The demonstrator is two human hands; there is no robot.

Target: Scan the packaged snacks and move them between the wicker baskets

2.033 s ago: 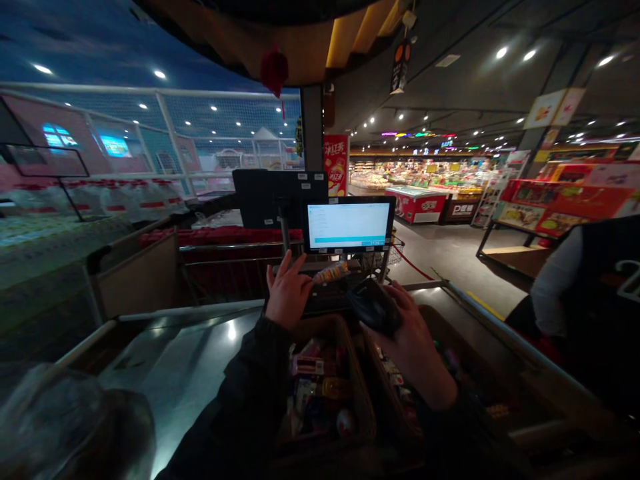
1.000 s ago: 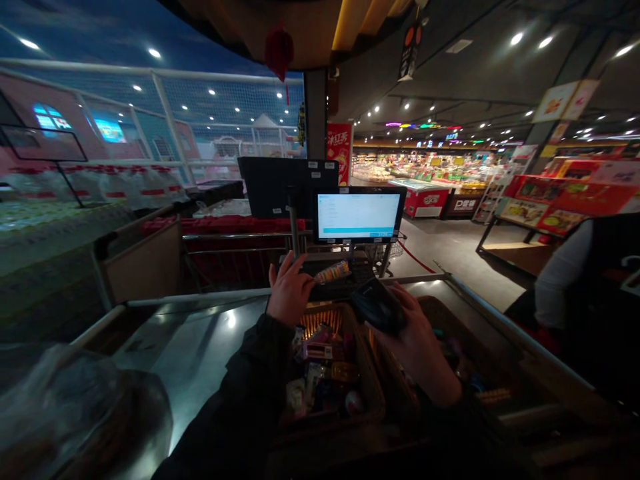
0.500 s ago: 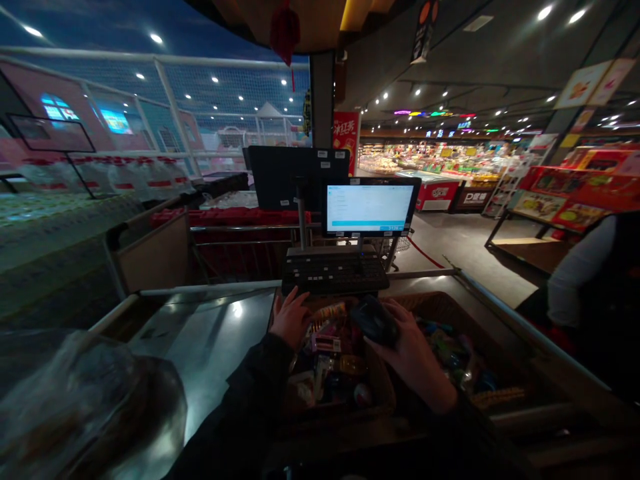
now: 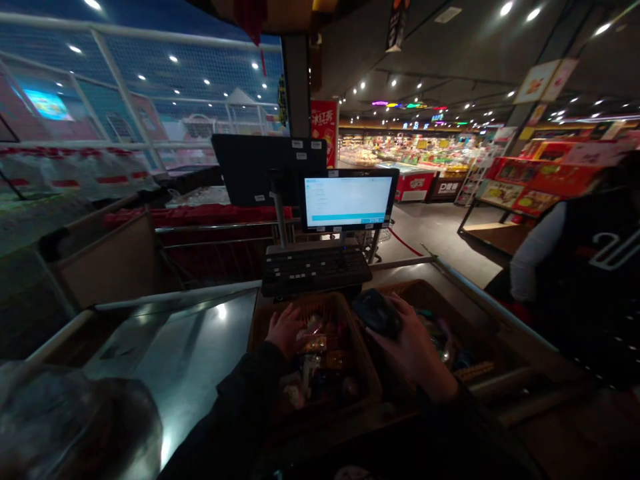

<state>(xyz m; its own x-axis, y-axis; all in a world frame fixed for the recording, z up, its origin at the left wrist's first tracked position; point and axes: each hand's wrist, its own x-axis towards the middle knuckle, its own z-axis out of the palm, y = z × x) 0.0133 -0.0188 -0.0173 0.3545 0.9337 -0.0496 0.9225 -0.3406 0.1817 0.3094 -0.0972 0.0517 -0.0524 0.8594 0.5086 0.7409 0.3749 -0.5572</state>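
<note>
In my right hand [image 4: 413, 343] is a black barcode scanner [image 4: 377, 312], its rounded head pointing left, over the gap between two brown baskets. My left hand [image 4: 286, 331] is over the left side of the nearer basket [image 4: 367, 353], with fingers apart and nothing seen in it. Assorted small packaged goods [image 4: 315, 343] fill that basket; the dim light blurs their kinds. The second basket [image 4: 423, 288], partly hidden by my right hand and forearm, also holds small items. Beyond both hands lies a black keyboard [image 4: 317, 265] below a lit monitor [image 4: 347, 200].
A shiny metal counter [image 4: 200, 333] extends to the left, with a clear plastic-wrapped bundle [image 4: 75, 427] at its near end. The dark back of another screen [image 4: 270, 170] stands behind the keyboard. A person in a dark vest [image 4: 575, 267] is at the right, beyond the counter edge.
The view has turned slightly right. My left hand has come down and nearer, from by the keyboard's edge to over the basket. My right hand still holds the scanner.
</note>
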